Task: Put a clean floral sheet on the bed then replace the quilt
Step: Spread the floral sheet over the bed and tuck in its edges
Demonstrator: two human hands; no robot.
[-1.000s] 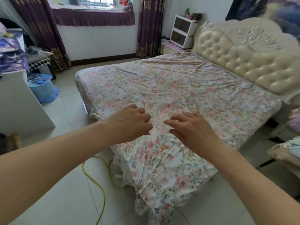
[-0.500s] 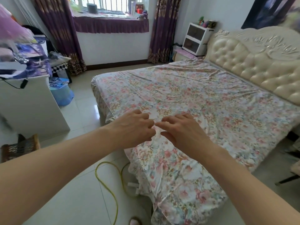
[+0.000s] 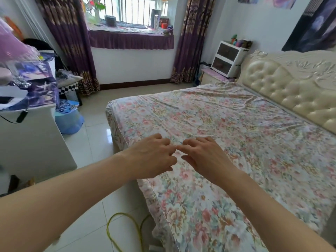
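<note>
You are hovering your left hand and right hand, fingers loosely curled, gripping nothing, at centre frame; the floral sheet is lying spread on the bed, quilt unseen.

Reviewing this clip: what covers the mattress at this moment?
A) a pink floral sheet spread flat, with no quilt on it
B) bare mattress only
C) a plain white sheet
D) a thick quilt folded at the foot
A: the pink floral fabric sheet lies spread across the whole bed up to the cream tufted headboard, no quilt shows on it, and the left hand and right hand hover near its edge.
</note>
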